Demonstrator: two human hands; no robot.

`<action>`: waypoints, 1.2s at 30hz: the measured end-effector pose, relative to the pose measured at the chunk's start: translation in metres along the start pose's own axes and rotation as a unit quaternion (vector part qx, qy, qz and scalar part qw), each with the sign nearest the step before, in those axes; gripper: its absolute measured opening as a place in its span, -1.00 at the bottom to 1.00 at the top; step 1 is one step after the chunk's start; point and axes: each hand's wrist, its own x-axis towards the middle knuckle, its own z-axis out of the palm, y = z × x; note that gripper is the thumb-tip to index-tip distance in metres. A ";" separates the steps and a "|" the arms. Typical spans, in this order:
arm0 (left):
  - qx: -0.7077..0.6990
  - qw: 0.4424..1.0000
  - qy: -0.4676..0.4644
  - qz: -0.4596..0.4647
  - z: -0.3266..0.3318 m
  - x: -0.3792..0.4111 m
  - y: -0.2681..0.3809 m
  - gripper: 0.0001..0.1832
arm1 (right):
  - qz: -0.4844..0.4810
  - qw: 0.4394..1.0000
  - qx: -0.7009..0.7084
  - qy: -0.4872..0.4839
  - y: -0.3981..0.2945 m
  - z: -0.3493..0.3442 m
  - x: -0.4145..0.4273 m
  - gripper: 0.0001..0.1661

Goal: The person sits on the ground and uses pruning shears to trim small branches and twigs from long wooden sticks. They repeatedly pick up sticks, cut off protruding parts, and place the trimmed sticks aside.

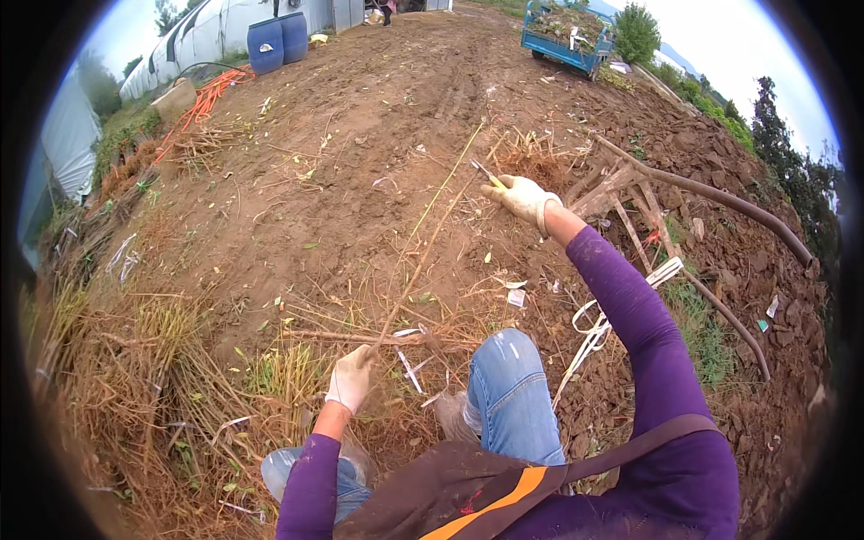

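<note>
My left hand [349, 379], in a pale work glove, grips the lower end of a long thin woody stem [424, 262]. The stem slants up and away to the right. My right hand [521, 201], gloved too, is wrapped around yellow-handled pruning shears [497, 181]. Their blades lie at the stem's upper part; whether they touch it I cannot tell. Close to it runs a thinner yellow-green stem [442, 185]. Below my left hand, bundled rooted plants [277, 378] lie by my knees. A brown stick [351, 336] rests just beyond that hand.
Heaped rooted stems [155, 385] cover the left side. At the right are a wooden frame [611, 185], a curved pipe [736, 202] and white strapping [594, 334]. Farther off are orange hose [209, 94], blue barrels [265, 46] and a loaded blue cart [560, 52].
</note>
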 end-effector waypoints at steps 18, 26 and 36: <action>0.112 0.989 0.092 0.027 -0.003 0.012 0.019 -0.84 | 0.138 0.613 0.645 -0.434 -0.067 0.182 -0.153 -0.43; 0.077 0.994 0.070 0.020 0.002 0.009 0.018 -0.76 | 0.199 0.536 0.733 -0.369 -0.061 0.216 -0.153 -0.65; 0.007 1.000 0.008 -0.022 0.002 0.005 0.014 -0.77 | 0.142 0.720 0.614 -0.290 -0.061 0.190 -0.142 -0.45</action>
